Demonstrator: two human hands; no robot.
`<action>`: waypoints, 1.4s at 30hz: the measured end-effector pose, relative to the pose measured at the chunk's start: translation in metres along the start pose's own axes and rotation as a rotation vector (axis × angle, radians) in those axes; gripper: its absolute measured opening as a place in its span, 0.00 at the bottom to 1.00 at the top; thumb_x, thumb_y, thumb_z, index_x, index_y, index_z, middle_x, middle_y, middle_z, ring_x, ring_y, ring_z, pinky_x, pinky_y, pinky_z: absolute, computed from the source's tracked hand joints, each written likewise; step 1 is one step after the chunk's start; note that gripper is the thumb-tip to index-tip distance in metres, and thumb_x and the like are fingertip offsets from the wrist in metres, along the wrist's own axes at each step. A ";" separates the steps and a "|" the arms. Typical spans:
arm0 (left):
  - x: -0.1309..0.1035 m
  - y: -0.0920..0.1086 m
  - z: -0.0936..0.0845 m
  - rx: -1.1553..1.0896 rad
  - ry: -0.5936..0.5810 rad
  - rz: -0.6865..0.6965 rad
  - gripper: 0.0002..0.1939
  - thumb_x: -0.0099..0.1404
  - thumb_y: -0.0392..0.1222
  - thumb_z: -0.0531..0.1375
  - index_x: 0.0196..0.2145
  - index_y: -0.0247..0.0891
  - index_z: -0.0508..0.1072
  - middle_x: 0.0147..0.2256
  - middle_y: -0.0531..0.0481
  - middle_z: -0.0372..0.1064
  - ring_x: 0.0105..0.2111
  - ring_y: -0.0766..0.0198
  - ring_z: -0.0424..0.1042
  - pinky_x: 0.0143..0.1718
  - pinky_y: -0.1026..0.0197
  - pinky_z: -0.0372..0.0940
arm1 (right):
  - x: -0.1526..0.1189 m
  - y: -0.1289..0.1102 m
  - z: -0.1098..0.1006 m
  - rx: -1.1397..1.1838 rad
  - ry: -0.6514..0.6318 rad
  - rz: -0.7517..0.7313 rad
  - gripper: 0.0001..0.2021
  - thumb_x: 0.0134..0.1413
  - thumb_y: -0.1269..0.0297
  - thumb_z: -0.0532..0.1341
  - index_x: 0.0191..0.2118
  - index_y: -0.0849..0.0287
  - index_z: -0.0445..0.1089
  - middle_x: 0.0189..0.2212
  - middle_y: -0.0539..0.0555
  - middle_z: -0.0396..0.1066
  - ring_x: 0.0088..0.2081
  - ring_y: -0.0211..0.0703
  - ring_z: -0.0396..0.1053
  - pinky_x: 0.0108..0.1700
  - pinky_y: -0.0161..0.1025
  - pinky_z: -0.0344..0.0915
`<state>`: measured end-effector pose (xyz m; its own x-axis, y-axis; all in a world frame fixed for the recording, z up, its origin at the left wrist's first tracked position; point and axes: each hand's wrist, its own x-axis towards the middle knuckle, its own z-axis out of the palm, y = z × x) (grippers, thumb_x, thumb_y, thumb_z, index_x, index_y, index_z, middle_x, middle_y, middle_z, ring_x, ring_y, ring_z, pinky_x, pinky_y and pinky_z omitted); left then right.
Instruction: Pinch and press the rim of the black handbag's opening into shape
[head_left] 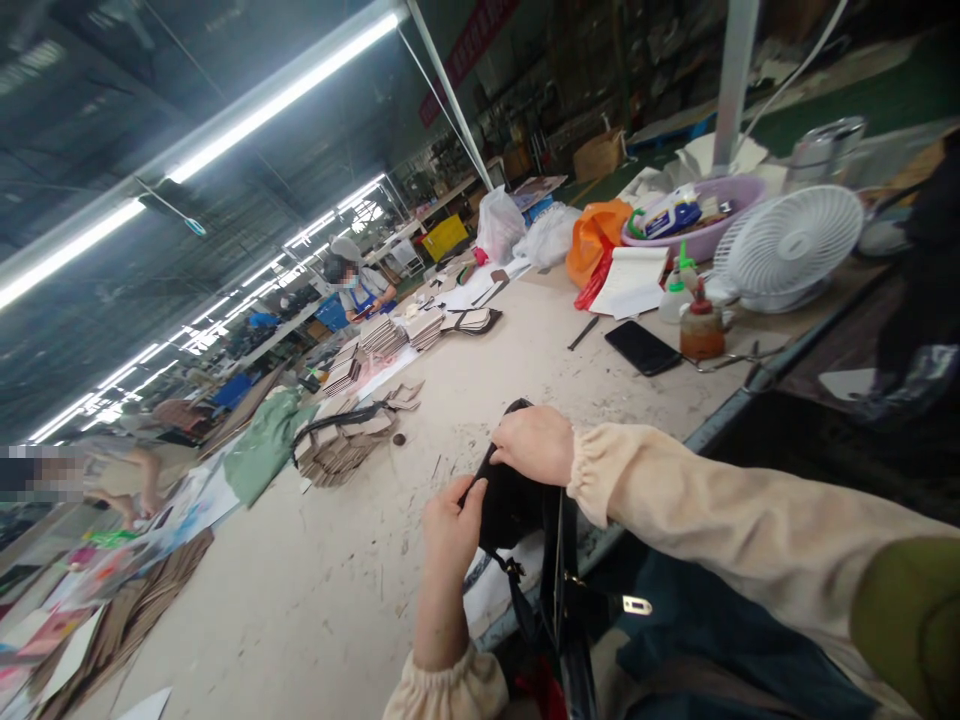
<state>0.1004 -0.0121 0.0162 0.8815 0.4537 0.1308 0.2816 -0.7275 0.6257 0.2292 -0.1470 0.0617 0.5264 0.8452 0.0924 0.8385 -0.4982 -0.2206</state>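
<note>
A black bag (514, 510) with straps and a gold-coloured metal clasp (637, 605) rests at the near edge of the worktable (315, 570). My left hand (452, 515) pinches the left side of its upper edge between thumb and fingers. Farther up the same edge, my right hand (534, 443) is closed on the black material, its fingertips curled down over it. The clasp hangs off the table edge, below my right forearm. The inside of the bag is too dark to make out.
Right of the hands are a phone (643, 348), a bottle of brown liquid (702, 328), a white fan (795, 245) and a purple basin (739, 200). Bundled brown pieces (345, 450), stacked pieces (382, 337) and green cloth (268, 445) lie left. Two people work farther off.
</note>
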 end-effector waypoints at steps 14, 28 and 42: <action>0.003 -0.003 0.004 0.023 0.046 -0.040 0.15 0.63 0.48 0.53 0.25 0.37 0.69 0.19 0.56 0.60 0.23 0.67 0.60 0.26 0.66 0.52 | -0.007 0.012 -0.006 -0.033 0.030 -0.054 0.13 0.57 0.58 0.57 0.33 0.60 0.75 0.35 0.56 0.74 0.38 0.44 0.71 0.33 0.35 0.63; 0.000 0.002 0.008 0.031 0.027 -0.031 0.14 0.64 0.48 0.53 0.27 0.36 0.69 0.21 0.55 0.61 0.24 0.68 0.60 0.26 0.67 0.53 | 0.000 0.016 -0.003 -0.034 0.031 0.010 0.14 0.57 0.57 0.57 0.34 0.60 0.75 0.34 0.57 0.75 0.37 0.46 0.72 0.32 0.36 0.63; -0.004 0.005 0.007 0.013 0.019 -0.035 0.14 0.63 0.47 0.53 0.26 0.36 0.69 0.22 0.55 0.61 0.24 0.68 0.60 0.27 0.66 0.54 | 0.002 0.016 -0.002 -0.011 0.043 0.052 0.14 0.57 0.57 0.57 0.33 0.61 0.75 0.34 0.59 0.74 0.37 0.47 0.71 0.34 0.37 0.63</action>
<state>0.1014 -0.0211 0.0133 0.8637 0.4885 0.1239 0.3171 -0.7178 0.6199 0.2441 -0.1532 0.0602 0.5746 0.8091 0.1232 0.8114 -0.5435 -0.2152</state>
